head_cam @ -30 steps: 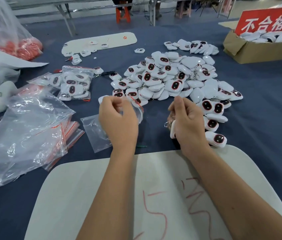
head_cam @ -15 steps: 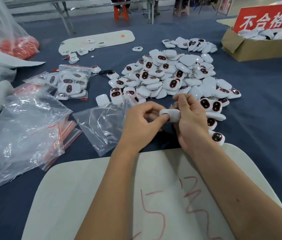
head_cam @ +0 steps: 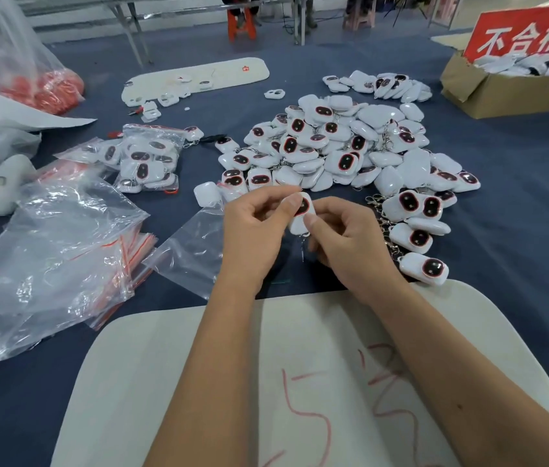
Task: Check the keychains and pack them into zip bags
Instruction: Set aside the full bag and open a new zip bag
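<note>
Left hand (head_cam: 253,230) and right hand (head_cam: 344,244) pinch one keychain (head_cam: 301,210) for checking. An empty zip bag (head_cam: 189,251) lies left of the fingers; one filled bag (head_cam: 147,160) and a large unpacked pile (head_cam: 344,146) lie beyond, so most packing remains.

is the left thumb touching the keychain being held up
Touching: the head view shows the left hand pinching the keychain, its thumb lying on the face.

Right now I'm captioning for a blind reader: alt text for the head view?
Both hands, left hand and right hand, pinch one white keychain above an empty zip bag; a keychain pile lies behind.
</note>
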The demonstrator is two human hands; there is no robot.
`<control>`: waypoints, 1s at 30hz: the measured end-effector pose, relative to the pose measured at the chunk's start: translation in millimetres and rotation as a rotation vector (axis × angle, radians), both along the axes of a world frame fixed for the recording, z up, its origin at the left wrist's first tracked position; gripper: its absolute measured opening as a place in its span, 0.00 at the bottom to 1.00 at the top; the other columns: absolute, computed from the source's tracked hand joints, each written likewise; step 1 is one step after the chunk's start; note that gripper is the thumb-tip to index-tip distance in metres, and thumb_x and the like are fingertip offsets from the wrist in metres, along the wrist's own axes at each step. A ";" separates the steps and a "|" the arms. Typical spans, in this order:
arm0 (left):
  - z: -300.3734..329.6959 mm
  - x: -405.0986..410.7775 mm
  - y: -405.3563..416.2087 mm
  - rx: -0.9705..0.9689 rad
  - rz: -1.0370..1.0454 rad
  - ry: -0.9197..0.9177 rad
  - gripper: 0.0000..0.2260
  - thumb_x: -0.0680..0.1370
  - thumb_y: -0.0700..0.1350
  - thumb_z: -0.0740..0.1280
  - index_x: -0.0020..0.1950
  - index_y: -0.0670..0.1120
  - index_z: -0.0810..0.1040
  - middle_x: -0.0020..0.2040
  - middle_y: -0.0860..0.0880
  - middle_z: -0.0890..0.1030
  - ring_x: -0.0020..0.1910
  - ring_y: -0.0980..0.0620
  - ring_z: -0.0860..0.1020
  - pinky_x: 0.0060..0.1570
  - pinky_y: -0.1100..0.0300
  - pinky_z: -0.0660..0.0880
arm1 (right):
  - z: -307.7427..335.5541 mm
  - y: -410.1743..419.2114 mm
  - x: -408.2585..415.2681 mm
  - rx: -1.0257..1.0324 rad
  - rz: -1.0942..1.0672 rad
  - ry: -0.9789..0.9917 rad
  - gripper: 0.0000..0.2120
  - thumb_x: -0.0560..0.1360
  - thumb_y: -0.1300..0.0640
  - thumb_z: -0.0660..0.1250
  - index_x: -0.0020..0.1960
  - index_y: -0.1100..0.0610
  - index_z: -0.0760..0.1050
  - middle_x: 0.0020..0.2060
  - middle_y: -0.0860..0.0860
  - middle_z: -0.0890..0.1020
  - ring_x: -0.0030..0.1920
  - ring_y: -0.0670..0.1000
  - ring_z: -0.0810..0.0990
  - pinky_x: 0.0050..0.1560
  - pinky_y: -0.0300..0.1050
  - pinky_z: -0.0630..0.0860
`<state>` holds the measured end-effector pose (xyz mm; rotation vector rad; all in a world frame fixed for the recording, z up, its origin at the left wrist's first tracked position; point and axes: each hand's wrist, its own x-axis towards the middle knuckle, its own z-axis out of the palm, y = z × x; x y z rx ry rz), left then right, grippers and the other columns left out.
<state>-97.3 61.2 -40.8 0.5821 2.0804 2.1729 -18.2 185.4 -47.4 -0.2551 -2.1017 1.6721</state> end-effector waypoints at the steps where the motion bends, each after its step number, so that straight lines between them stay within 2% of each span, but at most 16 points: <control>1: -0.6 -0.3 0.2 -0.004 0.007 -0.026 0.05 0.80 0.40 0.72 0.54 0.44 0.86 0.43 0.50 0.87 0.38 0.59 0.80 0.39 0.65 0.77 | 0.3 1.6 -0.1 -0.048 0.005 -0.011 0.06 0.83 0.61 0.67 0.50 0.55 0.83 0.29 0.54 0.82 0.27 0.48 0.73 0.31 0.40 0.71; 6: -1.3 -0.5 1.3 0.005 -0.008 -0.110 0.05 0.79 0.37 0.72 0.54 0.40 0.85 0.46 0.43 0.87 0.41 0.55 0.83 0.41 0.63 0.80 | 2.8 7.0 -0.2 -0.233 0.035 -0.029 0.04 0.82 0.63 0.68 0.52 0.62 0.82 0.32 0.57 0.83 0.28 0.50 0.78 0.33 0.40 0.77; 12: -1.3 1.1 1.2 -0.033 -0.075 -0.143 0.05 0.79 0.36 0.71 0.52 0.41 0.86 0.46 0.41 0.87 0.42 0.52 0.84 0.41 0.62 0.80 | 2.7 7.6 0.1 -0.174 0.016 -0.060 0.03 0.80 0.65 0.70 0.48 0.62 0.82 0.29 0.54 0.82 0.25 0.47 0.77 0.29 0.38 0.75; 16: -1.3 0.9 2.0 -0.018 -0.056 -0.168 0.04 0.79 0.37 0.71 0.50 0.42 0.86 0.43 0.43 0.87 0.40 0.53 0.83 0.40 0.62 0.80 | 3.9 8.9 -0.6 -0.231 0.049 -0.065 0.03 0.80 0.65 0.70 0.50 0.64 0.82 0.31 0.57 0.83 0.28 0.50 0.79 0.33 0.42 0.79; 20: -2.5 -0.1 1.8 -0.018 -0.069 -0.194 0.04 0.78 0.39 0.72 0.52 0.41 0.86 0.46 0.40 0.86 0.40 0.50 0.84 0.42 0.59 0.80 | 2.9 9.3 -0.7 -0.191 0.055 -0.072 0.03 0.81 0.65 0.69 0.49 0.62 0.82 0.31 0.58 0.82 0.27 0.50 0.78 0.32 0.41 0.78; 23: -1.6 0.4 2.4 0.010 -0.071 -0.199 0.03 0.78 0.39 0.72 0.48 0.44 0.86 0.44 0.42 0.86 0.41 0.50 0.84 0.41 0.61 0.81 | 1.6 10.0 -1.4 -0.201 0.062 -0.069 0.04 0.81 0.65 0.68 0.51 0.62 0.82 0.32 0.57 0.83 0.29 0.50 0.79 0.34 0.41 0.79; 26: -1.8 0.6 3.1 -0.013 -0.080 -0.187 0.03 0.78 0.38 0.72 0.49 0.42 0.85 0.43 0.41 0.86 0.40 0.52 0.84 0.39 0.62 0.80 | -0.1 11.5 -2.1 -0.169 0.062 -0.084 0.05 0.81 0.65 0.68 0.50 0.61 0.82 0.31 0.56 0.82 0.28 0.50 0.76 0.33 0.41 0.76; 30: 0.0 0.9 2.8 0.014 -0.063 -0.187 0.03 0.79 0.37 0.71 0.48 0.42 0.85 0.42 0.43 0.85 0.41 0.52 0.83 0.40 0.62 0.80 | -0.1 10.8 -3.7 -0.241 0.090 -0.060 0.06 0.82 0.64 0.66 0.52 0.60 0.82 0.33 0.57 0.82 0.32 0.51 0.79 0.35 0.42 0.78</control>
